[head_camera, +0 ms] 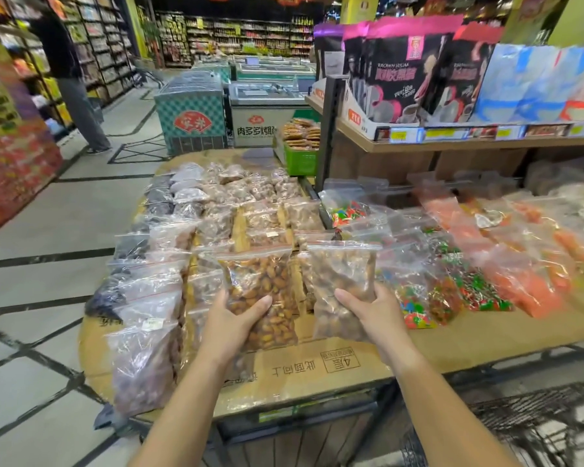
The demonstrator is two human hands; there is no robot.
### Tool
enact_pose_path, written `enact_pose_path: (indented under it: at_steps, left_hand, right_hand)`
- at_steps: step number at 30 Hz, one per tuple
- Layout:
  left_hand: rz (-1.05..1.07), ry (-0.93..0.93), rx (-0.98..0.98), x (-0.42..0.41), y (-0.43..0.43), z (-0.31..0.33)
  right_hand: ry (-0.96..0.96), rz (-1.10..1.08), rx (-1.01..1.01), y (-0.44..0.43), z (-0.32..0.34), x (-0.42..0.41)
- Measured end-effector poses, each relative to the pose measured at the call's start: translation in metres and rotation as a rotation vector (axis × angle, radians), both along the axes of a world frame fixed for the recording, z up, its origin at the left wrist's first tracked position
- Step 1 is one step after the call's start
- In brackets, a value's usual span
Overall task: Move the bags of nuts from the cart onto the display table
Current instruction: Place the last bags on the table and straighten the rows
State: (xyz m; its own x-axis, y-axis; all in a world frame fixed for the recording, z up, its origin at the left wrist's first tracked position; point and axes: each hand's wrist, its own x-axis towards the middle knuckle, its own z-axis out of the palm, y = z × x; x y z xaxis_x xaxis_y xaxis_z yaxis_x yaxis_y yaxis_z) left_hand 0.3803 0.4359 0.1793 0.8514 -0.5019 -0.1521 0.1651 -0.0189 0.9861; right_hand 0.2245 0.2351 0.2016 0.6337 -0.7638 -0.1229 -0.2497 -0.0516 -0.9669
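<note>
My left hand (231, 318) grips a clear zip bag of golden-brown almonds (262, 288) from below, held upright over the display table (304, 372). My right hand (373, 310) holds a second clear bag of paler brown nuts (343, 281) beside it. Both bags hang just above the table's cardboard-covered near edge. Rows of other nut bags (236, 210) lie flat across the table behind them. A corner of the wire cart (533, 423) shows at the bottom right; its contents are out of sight.
Bags of coloured candy (429, 291) and orange snacks (526, 281) cover the table's right side. A shelf of boxed goods (418, 79) rises behind them. Freezer chests (196, 109) stand further back. A person (71, 79) stands in the aisle at the far left.
</note>
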Motion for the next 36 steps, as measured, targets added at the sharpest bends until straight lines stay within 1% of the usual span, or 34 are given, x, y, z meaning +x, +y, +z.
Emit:
enact_pose_path:
  at_steps: [4, 7, 10, 13, 17, 21, 27, 32, 36]
  left_hand:
    - [0.007, -0.013, 0.046, 0.005, -0.019, -0.012]
    - [0.038, 0.043, 0.07, 0.009, -0.035, -0.022]
    - [0.053, 0.058, 0.102, 0.01, -0.051, -0.032]
    - [0.076, 0.15, 0.079, 0.006, -0.066, -0.043]
    - [0.128, 0.204, 0.116, 0.0, -0.081, -0.056]
    - [0.156, 0.237, 0.16, -0.005, -0.089, -0.071]
    - [0.17, 0.27, 0.208, -0.007, -0.097, -0.092]
    - [0.157, 0.305, 0.239, -0.002, -0.099, -0.111]
    - [0.161, 0.324, 0.271, 0.003, -0.097, -0.125]
  right_hand:
    - [0.04, 0.023, -0.008, -0.03, -0.022, 0.013]
    - [0.045, 0.046, 0.0, -0.054, -0.042, 0.022]
    - [0.05, 0.056, 0.026, -0.076, -0.06, 0.031]
    - [0.084, 0.103, 0.046, -0.098, -0.086, 0.038]
    - [0.119, 0.162, 0.08, -0.102, -0.077, 0.043]
    - [0.134, 0.243, 0.138, -0.114, -0.094, 0.042]
    - [0.159, 0.225, 0.182, -0.12, -0.118, 0.045]
    - [0.234, 0.191, 0.238, -0.121, -0.139, 0.046]
    - [0.305, 0.17, 0.245, -0.118, -0.152, 0.049]
